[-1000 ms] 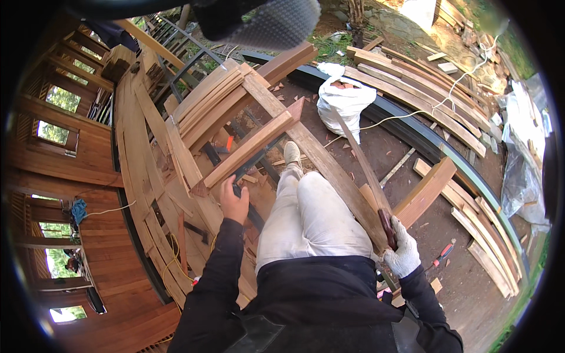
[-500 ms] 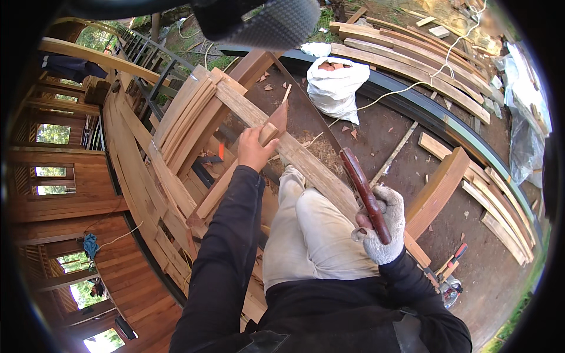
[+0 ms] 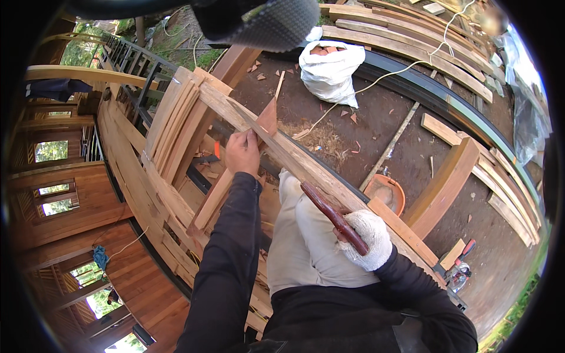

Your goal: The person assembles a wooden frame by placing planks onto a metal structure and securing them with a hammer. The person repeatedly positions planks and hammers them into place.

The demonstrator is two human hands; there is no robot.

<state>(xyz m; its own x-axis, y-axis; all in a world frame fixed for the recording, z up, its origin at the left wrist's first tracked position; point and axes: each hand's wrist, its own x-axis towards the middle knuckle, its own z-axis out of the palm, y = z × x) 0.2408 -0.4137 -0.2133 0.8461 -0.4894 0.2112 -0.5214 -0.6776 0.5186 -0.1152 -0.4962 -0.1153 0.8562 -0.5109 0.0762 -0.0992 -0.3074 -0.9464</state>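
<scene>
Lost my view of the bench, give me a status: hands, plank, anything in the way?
Left hand bare, gripping the plank. Right hand, gloved, shut on a red-brown tool handle over the plank. Stacked boards crowd its far end.

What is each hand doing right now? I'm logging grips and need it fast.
Left hand: bare, closed on the long wooden plank.
Right hand: gloved, closed around a reddish wooden tool handle.
</scene>
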